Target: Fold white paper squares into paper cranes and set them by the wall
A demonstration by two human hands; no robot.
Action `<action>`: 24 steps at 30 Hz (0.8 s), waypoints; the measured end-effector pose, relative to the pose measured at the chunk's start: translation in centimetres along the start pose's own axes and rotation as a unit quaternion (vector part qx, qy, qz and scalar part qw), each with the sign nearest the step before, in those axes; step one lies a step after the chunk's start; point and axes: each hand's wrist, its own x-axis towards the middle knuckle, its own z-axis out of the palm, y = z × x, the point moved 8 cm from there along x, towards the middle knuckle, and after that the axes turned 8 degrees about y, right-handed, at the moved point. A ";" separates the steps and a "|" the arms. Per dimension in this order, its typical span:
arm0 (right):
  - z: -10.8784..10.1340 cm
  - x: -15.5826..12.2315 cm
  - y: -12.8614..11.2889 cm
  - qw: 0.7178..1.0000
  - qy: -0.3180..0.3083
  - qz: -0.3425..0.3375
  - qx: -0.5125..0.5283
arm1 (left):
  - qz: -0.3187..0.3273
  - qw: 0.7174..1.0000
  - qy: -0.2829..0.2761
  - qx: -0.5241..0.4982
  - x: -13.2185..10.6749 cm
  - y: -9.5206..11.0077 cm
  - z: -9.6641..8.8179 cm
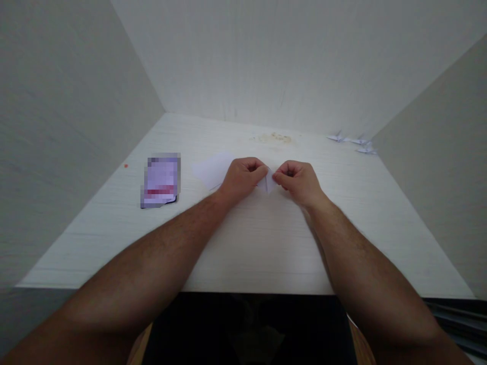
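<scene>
Bare arms (pixel 152 263) up close, left hand (pixel 243 177) and right hand (pixel 299 180) pinching small folded paper (pixel 267 183) mid table (pixel 258 253), wide room toward near edge, white sheet (pixel 212 170) just beside left hand, purple pack (pixel 162 180) farther left, paper birds (pixel 355 142) in far right corner, walls (pixel 266 61) close around.

White table (pixel 266 253), faint wood grain running left to right, set in an enclosure of three plain panels. Back wall (pixel 266 61) white and unmarked; left wall (pixel 57 126) and right wall (pixel 449 177) off-white, angled outward toward the viewer. Light even and diffuse, soft shadows only. Brownish stain (pixel 274 137) on the tabletop near the back wall. Small red dot (pixel 126 166) near the left wall. Below the table's near edge, dark space.
</scene>
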 end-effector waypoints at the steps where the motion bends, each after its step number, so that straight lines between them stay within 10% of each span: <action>1: -0.1 0.0 0.0 1.000 0.005 0.000 0.003 | -0.003 1.000 -0.003 0.000 -0.1 0.0 0.0; 14: -1.4 0.1 -0.6 0.990 0.106 -0.017 0.088 | -0.067 0.985 -0.160 0.016 -1.4 -0.6 2.5; 24: -1.3 0.5 0.2 0.983 0.105 0.005 0.149 | -0.059 0.991 -0.093 -0.073 -0.7 -0.6 1.6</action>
